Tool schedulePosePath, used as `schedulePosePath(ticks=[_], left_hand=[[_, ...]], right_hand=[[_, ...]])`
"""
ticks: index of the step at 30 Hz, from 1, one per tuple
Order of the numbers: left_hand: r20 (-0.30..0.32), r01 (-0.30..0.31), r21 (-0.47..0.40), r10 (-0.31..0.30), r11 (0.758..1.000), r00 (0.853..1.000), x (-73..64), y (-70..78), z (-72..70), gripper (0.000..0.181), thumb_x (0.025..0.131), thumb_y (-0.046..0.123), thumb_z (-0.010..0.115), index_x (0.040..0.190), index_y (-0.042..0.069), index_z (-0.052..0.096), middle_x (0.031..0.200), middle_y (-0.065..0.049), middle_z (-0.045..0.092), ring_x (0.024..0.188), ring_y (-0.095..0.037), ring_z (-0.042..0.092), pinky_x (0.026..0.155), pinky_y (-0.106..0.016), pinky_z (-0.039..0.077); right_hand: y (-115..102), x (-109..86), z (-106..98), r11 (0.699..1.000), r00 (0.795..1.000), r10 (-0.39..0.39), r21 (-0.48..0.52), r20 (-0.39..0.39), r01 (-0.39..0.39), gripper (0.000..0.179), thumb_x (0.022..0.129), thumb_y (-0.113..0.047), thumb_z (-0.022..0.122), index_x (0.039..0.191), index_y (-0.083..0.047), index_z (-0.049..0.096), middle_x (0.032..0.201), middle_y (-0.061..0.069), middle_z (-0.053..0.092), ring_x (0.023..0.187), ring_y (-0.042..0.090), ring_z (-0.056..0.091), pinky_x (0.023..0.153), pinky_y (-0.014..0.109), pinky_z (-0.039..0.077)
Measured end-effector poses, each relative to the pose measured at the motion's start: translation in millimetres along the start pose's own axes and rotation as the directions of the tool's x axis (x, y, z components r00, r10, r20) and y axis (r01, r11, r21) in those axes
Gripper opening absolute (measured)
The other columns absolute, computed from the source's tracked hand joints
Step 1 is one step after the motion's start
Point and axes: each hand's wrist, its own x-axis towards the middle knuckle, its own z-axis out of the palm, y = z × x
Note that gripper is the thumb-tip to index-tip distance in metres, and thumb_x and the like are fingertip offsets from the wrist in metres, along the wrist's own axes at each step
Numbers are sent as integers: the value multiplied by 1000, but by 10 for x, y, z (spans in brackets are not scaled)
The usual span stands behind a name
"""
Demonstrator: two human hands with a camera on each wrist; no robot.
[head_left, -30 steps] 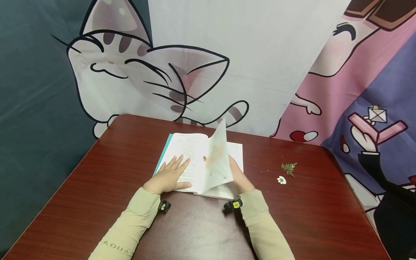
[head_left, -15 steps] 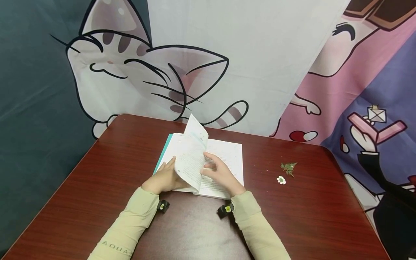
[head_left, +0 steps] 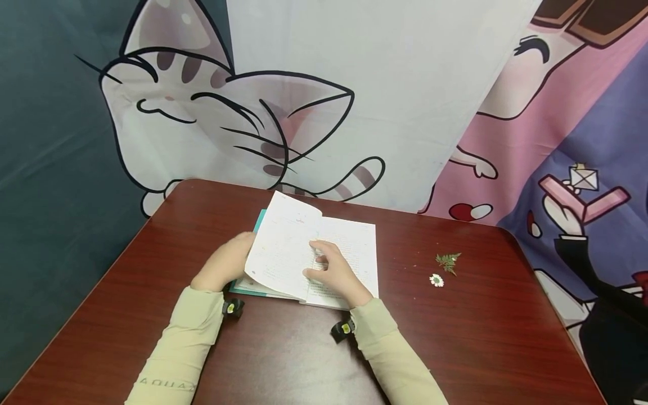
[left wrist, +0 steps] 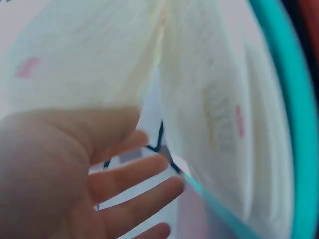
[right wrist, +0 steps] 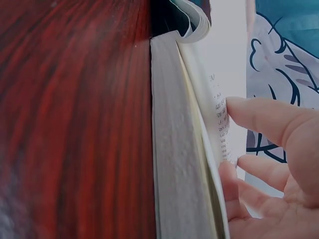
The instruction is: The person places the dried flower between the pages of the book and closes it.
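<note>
An open book (head_left: 354, 242) with a teal cover (left wrist: 280, 74) lies on the table. One raised page (head_left: 283, 244) leans over to the book's left side. My left hand (head_left: 226, 261) is at the left edge, its fingertips hidden under that page in the head view. In the left wrist view, its fingers (left wrist: 137, 172) are spread fairly straight and the thumb lies near the page. Over the inner part of the right-hand page is my right hand (head_left: 336, 275), fingers loosely bent. In the right wrist view its thumb appears to touch the page; nothing is pinched.
A green fern sprig (head_left: 448, 262) and a small white daisy (head_left: 436, 280) lie on the brown table (head_left: 486, 337), right of the book. Behind the table hangs a cartoon cat backdrop (head_left: 395, 101). A black wrist strap (head_left: 233, 308) sits on the left wrist.
Pages raised at the right have swung over to the left. My right hand has moved left to near the book's middle. The left hand has shifted left to the page's edge.
</note>
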Motion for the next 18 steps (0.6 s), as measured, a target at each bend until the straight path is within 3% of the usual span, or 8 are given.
schedulePosePath(ticks=[4,7,9,13,18], left_hand=[[-104,99,18,-97,995,990,-12,93,-133,44,107,13,47,148,-2,48,147,-24,49,135,-40,49,106,-57,43],[-145,71,10,-69,997,987,6,205,-164,44,107,11,46,149,0,47,148,-22,48,135,-38,49,107,-56,43],[-140,32,12,-30,999,990,21,270,-139,44,106,12,47,150,1,47,149,-20,48,136,-36,49,108,-54,42],[-52,-40,34,42,999,998,45,343,-8,47,106,13,47,152,2,44,153,-19,46,141,-35,45,113,-53,38],[101,-68,43,63,997,993,35,325,163,54,105,16,51,153,-3,38,158,-23,38,144,-39,39,116,-54,33]], right_hand=[[-10,-2,7,1000,1000,-1,-21,0,1,70,87,-13,80,150,-11,49,154,11,39,118,27,58,97,40,50],[-7,3,9,999,1000,6,-42,2,-6,70,88,-14,80,150,-12,48,155,11,38,119,27,58,98,40,50],[-7,6,7,999,1000,11,-50,2,-10,70,88,-14,80,151,-13,48,155,10,38,120,27,58,99,40,50],[-10,6,5,999,1000,12,-41,-3,-12,71,87,-14,80,150,-13,49,155,10,39,120,28,58,99,41,50],[-3,7,9,999,1000,16,-40,5,-16,71,88,-16,80,151,-15,48,155,10,38,122,28,57,101,41,49]])
